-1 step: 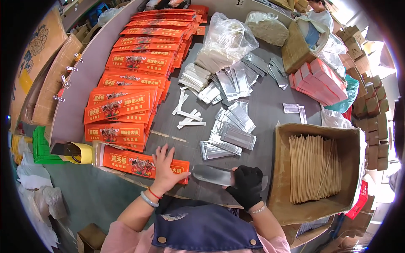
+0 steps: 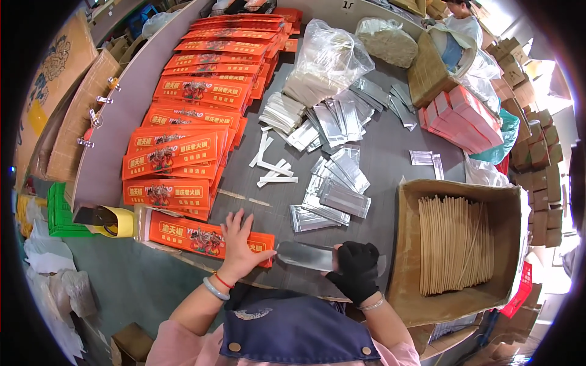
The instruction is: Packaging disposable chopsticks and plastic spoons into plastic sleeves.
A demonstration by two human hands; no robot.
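Note:
My bare left hand (image 2: pixel 238 243) lies spread, fingers apart, on a long red printed paper sleeve (image 2: pixel 183 233) at the table's near edge. Its thumb points right, close to the tip of a long, shiny grey, trough-like strip (image 2: pixel 305 256). Wearing a black fingerless glove, my right hand (image 2: pixel 355 269) is closed around that strip, whose rounded left end is beside the sleeve's right end. Whether the strip is metal or plastic I cannot tell. Beyond my hands lie loose silver flat packets (image 2: pixel 345 198) and several white paper-wrapped sticks (image 2: pixel 278 171).
Overlapping stacks of red sleeves (image 2: pixel 198 91) run along the left board. A cardboard box (image 2: pixel 408 256) holding many wooden chopsticks (image 2: pixel 455 244) stands at right. Farther back are a clear plastic bag (image 2: pixel 329 58), pink-red boxes (image 2: pixel 464 119) and a yellow tape roll (image 2: pixel 122 221) at the left edge.

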